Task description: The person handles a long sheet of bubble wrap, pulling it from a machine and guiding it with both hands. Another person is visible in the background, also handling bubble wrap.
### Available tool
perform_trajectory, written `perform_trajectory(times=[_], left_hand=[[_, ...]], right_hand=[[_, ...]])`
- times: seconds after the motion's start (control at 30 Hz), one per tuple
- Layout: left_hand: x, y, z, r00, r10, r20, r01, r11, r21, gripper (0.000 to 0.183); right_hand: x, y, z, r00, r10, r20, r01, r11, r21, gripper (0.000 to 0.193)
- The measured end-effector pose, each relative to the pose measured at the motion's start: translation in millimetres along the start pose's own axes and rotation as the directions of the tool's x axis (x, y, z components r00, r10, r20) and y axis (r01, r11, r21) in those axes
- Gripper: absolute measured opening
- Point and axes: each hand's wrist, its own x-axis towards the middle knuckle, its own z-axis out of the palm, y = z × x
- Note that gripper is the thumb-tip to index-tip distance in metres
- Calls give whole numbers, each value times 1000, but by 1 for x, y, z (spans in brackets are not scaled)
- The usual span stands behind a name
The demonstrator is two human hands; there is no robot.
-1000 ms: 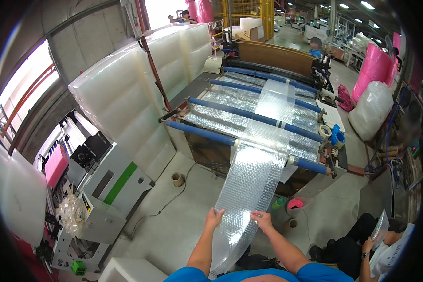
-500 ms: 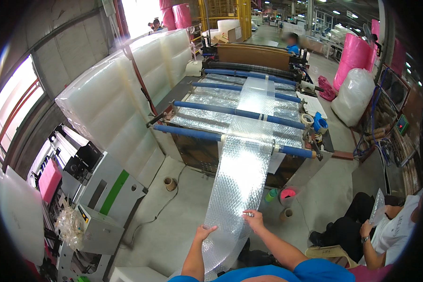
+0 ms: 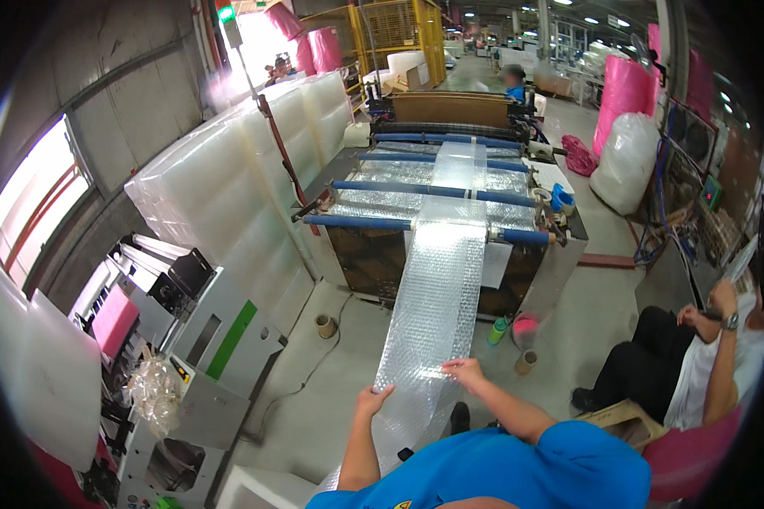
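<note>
A long strip of clear bubble wrap (image 3: 433, 288) runs from the roller machine down toward my lap. My left hand (image 3: 373, 400) is closed on its left edge, thumb on top and the fingers partly hidden beneath. My right hand (image 3: 467, 373) reaches over the right side of the strip with fingers pinched together. A small shiny sliver shows at its fingertips, too small and glaring to name. Below my hands the strip drops toward my blue shirt, where its lower end is hidden.
Ahead stands the machine with blue rollers (image 3: 373, 223). A grey machine with a green stripe (image 3: 231, 339) is at left, before wrapped white stacks (image 3: 221, 182). Cardboard cores (image 3: 325, 326), a green bottle (image 3: 497, 331) and a cable lie on the floor. A person (image 3: 713, 356) sits at right.
The view has tilted and shifted, so the machine sits differently in it. Both hands stay at the bubble wrap in much the same places. The seated person has raised a sheet higher.
</note>
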Motion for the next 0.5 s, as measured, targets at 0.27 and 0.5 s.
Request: perform_trajectory(times=[0.27, 0.5], left_hand=[[-29, -10, 13, 894, 107, -435, -152, 986, -69, 41], [-24, -11, 12, 901, 19, -434, -106, 978, -178, 28]], right_hand=[[-17, -16, 20, 975, -147, -167, 123, 981, -147, 13], [-10, -8, 35, 921, -265, -287, 181, 941, -286, 11]])
